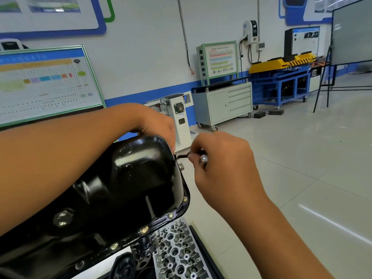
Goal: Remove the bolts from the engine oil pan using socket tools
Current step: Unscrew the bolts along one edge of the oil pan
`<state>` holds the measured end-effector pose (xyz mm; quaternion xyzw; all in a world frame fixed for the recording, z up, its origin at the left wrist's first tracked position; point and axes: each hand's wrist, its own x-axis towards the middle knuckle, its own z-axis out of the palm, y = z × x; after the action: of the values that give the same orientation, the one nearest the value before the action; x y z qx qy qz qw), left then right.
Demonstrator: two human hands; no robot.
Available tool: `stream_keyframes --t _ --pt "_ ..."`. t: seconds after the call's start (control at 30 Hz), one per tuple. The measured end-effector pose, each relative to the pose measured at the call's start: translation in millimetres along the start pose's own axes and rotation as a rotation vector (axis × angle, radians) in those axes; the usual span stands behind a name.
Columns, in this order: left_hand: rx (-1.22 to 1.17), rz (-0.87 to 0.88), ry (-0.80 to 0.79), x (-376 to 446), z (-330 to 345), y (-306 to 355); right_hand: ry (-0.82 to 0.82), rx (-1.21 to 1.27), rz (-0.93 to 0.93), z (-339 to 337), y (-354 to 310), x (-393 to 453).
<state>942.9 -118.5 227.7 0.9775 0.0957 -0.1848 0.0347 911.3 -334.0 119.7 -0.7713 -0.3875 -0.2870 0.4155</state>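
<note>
My right hand (219, 158) is curled round a slim socket driver (198, 156), its tip on a bolt (177, 156) at the far end of the oil pan (130, 188). My left hand (159, 125) reaches over the pan's far edge; its fingers are hidden behind the rim, so I can't tell their state.

The pan is glossy black pressed steel: stiff, probably slick, light for its size. It sits on top of the upturned engine. I'd grip it by the flange, not the bulge. Flange bolts (144, 230) are small and easy to drop, so keep the socket square.

Below lies a cylinder head (177, 252). Stamped characters beside it and the wall-poster (44, 81) text are too blurred to read.
</note>
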Motion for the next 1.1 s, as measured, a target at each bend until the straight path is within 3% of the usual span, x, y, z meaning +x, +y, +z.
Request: stream_keyframes --t 0.13,0.23,0.33,0.4,0.57,0.77,0.97,1.1 --pt "-0.020 0.009 0.003 1.4 0.5 -1.2 -0.034 0.071 -0.216 -2.8 0.9 -1.9" --pt "-0.019 0.020 -0.015 2.0 0.7 -1.5 0.090 0.055 -0.012 3.1 -2.4 -4.6" --pt "0.007 0.027 -0.008 2.6 0.3 -1.8 0.094 -0.006 0.233 5.8 2.9 -3.8" --pt "0.008 0.031 -0.008 2.7 -0.1 -2.8 0.057 -0.034 0.191 4.6 6.6 -4.7" --pt "0.010 0.028 -0.027 2.2 -0.9 -3.1 0.062 0.076 -0.175 -0.4 11.5 -5.6" --pt "0.014 0.019 -0.039 2.0 -0.6 -2.1 0.166 0.013 0.026 6.0 23.3 -5.1" --pt "-0.010 0.010 -0.022 5.3 -0.6 -3.4 0.404 0.177 -0.001 13.6 37.8 -7.2" --pt "-0.008 0.016 -0.005 6.3 0.1 -3.3 0.424 0.231 0.003 26.0 36.3 -10.5"
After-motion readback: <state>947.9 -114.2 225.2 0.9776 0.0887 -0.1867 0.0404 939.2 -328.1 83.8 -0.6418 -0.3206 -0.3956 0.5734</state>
